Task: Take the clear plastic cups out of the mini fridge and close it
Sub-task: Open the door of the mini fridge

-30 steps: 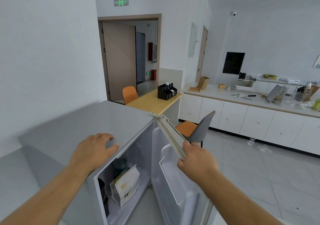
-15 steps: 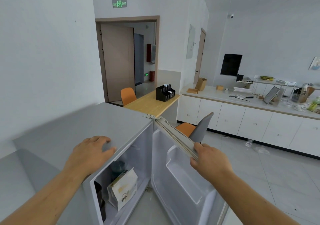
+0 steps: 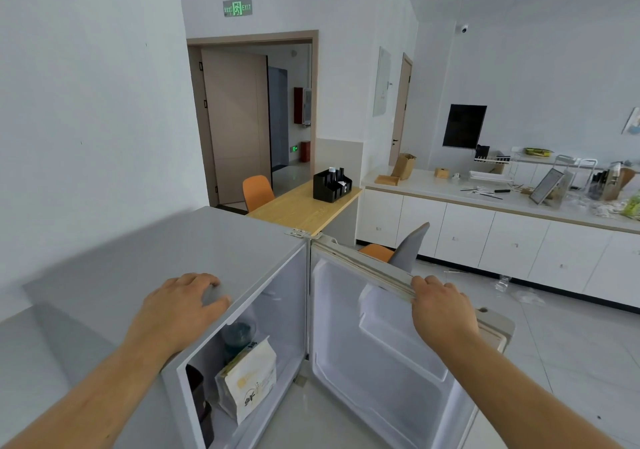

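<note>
Left hand (image 3: 180,306) is laid palm-down on the grey top of the fridge (image 3: 194,251), near its front edge, fingers spread and slightly curled; nothing is gripped. Right hand (image 3: 441,313) is closed over the top edge of the door (image 3: 381,355), fingers hooked across the gasket side, thumb hidden behind.

Door is swung wide, hinged at the far corner of the fridge, its white inner liner and moulded shelf turned toward the camera. Its outer corner is seen just past the right wrist.

Fridge interior is only partly seen from above: a white paper bag (image 3: 249,383) is stood near the front, a dark green round item (image 3: 237,336) behind it, a dark bottle (image 3: 199,400) against the left wall. Clear cups cannot be made out in the visible part.

Open tiled floor (image 3: 561,351) is seen right of the door. A grey chair (image 3: 410,246) is stood just beyond the door's top edge, a wooden table (image 3: 304,206) behind the hinge. A white worktop (image 3: 450,189) with cabinets is run along the far wall, well apart.
</note>
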Demonstrator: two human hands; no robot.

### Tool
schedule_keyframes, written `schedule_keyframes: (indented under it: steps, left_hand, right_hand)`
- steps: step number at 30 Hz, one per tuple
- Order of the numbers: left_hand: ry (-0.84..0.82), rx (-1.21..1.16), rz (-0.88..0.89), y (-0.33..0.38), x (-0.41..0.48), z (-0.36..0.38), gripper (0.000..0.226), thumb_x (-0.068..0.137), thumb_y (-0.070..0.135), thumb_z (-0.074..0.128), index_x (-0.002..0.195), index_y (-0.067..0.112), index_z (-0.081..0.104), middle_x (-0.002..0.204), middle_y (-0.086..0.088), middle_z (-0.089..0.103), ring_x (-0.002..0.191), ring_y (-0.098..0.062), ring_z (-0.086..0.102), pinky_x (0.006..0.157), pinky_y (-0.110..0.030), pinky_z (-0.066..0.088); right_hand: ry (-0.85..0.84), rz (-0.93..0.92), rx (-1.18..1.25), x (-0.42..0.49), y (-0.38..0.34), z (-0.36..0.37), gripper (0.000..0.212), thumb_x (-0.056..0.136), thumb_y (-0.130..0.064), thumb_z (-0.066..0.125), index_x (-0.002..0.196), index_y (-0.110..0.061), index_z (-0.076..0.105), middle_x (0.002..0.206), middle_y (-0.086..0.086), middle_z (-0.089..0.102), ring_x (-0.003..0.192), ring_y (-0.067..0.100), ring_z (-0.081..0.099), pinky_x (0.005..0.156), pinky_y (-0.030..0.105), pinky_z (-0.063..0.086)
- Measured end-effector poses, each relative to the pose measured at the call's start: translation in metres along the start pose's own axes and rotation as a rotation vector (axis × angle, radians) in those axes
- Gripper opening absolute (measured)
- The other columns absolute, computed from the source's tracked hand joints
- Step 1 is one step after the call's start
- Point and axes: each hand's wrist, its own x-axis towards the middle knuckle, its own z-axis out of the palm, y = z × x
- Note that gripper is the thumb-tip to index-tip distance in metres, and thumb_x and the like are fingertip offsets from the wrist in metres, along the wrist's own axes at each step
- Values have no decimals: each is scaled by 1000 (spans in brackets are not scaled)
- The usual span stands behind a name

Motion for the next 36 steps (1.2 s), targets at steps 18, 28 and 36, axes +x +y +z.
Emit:
schedule_keyframes:
  steps: [18,28,36]
  left_hand:
    - [-4,22,-4,2,0,-1,59,87,78,32,130,42,51,139,13,56,125,-16,50,101,-42,45]
    - [-3,25,-8,3,0,-3,59,87,79,31,129,42,51,138,12,56,125,-16,49,101,-44,44]
    - [5,44,0,3,0,-3,57,88,78,32,128,42,51,136,11,58,122,-17,51,100,-44,46]
  right_hand:
    - [-137,91,-108,37,10,-4,47,87,-5,45,131,-21,42,117,2,58,104,27,48,78,41,40]
    - [-146,115,-124,50,19,7,50,90,-17,49,139,-22,40,124,7,53,111,30,49,94,45,46]
    - [-198,39,9,67,44,3,75,89,-28,55,158,-27,27,153,3,45,135,31,42,113,46,36]
